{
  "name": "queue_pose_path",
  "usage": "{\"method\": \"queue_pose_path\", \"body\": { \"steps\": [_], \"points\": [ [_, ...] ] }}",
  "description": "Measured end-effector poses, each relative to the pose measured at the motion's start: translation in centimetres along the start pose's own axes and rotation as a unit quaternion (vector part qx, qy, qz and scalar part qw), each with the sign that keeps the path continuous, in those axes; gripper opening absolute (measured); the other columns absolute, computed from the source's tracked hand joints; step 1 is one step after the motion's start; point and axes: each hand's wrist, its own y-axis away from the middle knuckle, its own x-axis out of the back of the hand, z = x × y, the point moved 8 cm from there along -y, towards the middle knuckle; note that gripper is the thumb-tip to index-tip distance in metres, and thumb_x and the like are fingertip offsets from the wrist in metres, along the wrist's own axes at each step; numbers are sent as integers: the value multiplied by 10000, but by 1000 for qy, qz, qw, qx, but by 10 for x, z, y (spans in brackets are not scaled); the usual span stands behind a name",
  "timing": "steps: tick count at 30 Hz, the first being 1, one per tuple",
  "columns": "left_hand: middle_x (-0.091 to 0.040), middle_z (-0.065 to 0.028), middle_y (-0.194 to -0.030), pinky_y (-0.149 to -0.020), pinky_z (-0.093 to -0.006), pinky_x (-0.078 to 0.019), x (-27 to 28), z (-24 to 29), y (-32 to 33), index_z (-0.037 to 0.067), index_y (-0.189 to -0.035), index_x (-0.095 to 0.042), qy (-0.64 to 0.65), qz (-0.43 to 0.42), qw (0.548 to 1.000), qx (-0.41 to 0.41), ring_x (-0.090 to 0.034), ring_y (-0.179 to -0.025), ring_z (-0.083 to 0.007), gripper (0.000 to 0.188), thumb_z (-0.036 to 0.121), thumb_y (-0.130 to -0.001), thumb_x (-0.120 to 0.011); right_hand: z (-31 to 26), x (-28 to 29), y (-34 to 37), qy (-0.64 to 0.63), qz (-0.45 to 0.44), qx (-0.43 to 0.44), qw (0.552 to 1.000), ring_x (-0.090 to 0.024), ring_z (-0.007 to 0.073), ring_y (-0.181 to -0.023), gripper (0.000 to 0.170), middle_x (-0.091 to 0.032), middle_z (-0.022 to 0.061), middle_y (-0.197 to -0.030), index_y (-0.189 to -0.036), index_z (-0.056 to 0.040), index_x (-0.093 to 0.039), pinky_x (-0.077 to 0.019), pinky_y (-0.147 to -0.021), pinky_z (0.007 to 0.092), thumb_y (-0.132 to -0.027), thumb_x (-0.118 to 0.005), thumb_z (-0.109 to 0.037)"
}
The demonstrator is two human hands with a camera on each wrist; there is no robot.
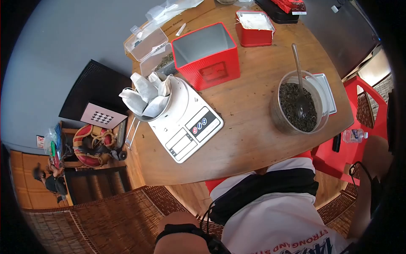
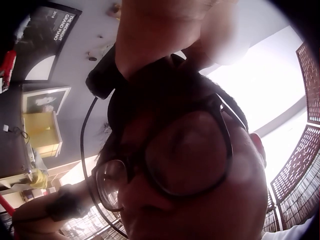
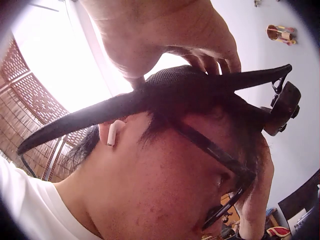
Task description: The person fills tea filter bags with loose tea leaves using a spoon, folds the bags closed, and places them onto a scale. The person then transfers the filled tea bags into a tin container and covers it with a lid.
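Both hands are up at the person's head and out of the head view. In the right wrist view, the right hand grips the black head strap, its fingers curled over the top. A small black camera hangs at the strap's front end. The left hand is at the front of the head in the left wrist view, beside the black head camera; its fingertips are hidden. On the table, filled white pouches sit in a metal bowl on a kitchen scale.
A clear tub of dark dried leaves, with a spoon in it, stands right on the wooden table. Behind are an open red tin, a smaller red tin and a lidded plastic box. A red chair stands at right.
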Motion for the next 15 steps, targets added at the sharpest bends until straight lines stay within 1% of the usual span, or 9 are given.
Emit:
{"method": "queue_pose_path", "body": {
  "steps": [15],
  "points": [
    [-661, -1, -965, -672, -286, -528, -2, 11, 3, 195, -1050, -656, -29, 25, 999, -5, -652, -823, -136, 176, 332, -1064, -548, -7, 10, -3, -17, -25, -8, 999, -375, 319, -1473, 632, -372, 223, -1579, -1515, 31, -374, -254, -1236, 460, -1014, -488, -336]
  ]
}}
